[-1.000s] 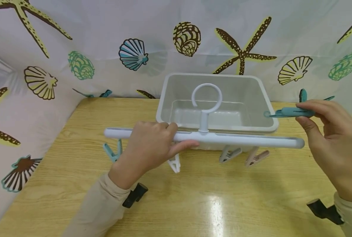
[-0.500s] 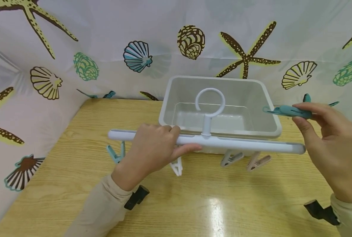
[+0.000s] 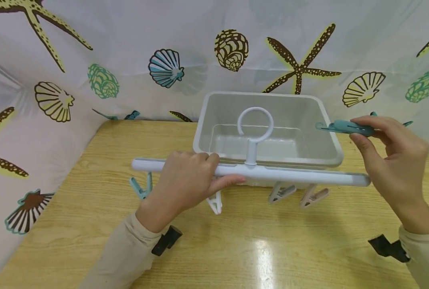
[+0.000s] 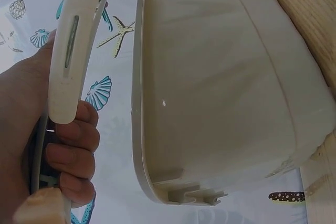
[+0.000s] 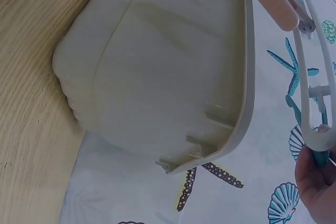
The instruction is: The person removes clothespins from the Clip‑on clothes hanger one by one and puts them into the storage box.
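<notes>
- Nearest the viewer, two beige sleeves come in over the wooden tabletop (image 3: 236, 249), which shows a bright glare spot near its front edge.
- The left hand (image 3: 185, 180) grips the white bar of a clothes-peg hanger (image 3: 290, 175); its fingers (image 4: 73, 145) are curled round the bar, with the thumb stretched along the near side.
- The hanger is held level just above the tabletop, in front of the bin, with its ring hook (image 3: 255, 122) standing upright.
- Pegs hang under the bar: a teal peg (image 3: 139, 186) at the left end, a white peg (image 3: 214, 202) beside the left hand, and a grey peg (image 3: 281, 192) and a pink peg (image 3: 313, 196) toward the right.
- The right hand (image 3: 391, 160) pinches a loose teal clothes peg (image 3: 344, 127) between thumb and fingertips, held level in the air, its tip over the right rim of the bin.
- The white plastic bin (image 3: 322, 116) stands on the tabletop just behind the hanger.
- Farthest back hangs a curtain (image 3: 128, 32) printed with shells and starfish.
</notes>
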The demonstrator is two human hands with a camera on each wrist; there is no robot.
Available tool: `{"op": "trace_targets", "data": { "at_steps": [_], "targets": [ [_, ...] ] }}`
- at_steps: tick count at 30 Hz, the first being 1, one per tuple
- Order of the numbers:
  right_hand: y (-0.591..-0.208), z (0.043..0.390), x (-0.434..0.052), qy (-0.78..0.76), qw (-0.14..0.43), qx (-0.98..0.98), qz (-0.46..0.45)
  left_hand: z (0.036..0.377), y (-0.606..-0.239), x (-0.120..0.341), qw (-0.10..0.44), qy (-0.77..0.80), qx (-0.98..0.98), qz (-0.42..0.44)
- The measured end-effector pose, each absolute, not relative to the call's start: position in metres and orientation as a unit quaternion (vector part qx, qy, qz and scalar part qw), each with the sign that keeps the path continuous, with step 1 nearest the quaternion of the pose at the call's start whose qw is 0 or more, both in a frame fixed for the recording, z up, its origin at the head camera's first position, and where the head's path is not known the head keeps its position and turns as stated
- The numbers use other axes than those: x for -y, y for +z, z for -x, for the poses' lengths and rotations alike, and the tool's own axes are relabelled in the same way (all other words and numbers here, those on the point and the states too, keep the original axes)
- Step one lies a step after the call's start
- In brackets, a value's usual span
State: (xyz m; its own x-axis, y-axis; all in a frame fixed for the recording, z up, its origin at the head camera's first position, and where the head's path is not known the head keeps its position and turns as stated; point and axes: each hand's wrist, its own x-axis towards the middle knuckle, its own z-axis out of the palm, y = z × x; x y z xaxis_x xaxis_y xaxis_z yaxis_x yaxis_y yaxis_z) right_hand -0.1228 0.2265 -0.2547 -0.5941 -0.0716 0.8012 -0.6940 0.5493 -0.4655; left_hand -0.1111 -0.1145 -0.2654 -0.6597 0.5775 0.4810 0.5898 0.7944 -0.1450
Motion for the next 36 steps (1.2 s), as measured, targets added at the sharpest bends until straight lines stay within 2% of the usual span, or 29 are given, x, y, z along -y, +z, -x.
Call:
{"op": "trace_targets", "data": {
  "at_steps": [36],
  "targets": [
    [-0.246,0.15,-0.225,0.304,0.378,0.841,-0.239,0.118,-0.272,0.116,0.257,-0.011,0.913,0.317]
  ]
}}
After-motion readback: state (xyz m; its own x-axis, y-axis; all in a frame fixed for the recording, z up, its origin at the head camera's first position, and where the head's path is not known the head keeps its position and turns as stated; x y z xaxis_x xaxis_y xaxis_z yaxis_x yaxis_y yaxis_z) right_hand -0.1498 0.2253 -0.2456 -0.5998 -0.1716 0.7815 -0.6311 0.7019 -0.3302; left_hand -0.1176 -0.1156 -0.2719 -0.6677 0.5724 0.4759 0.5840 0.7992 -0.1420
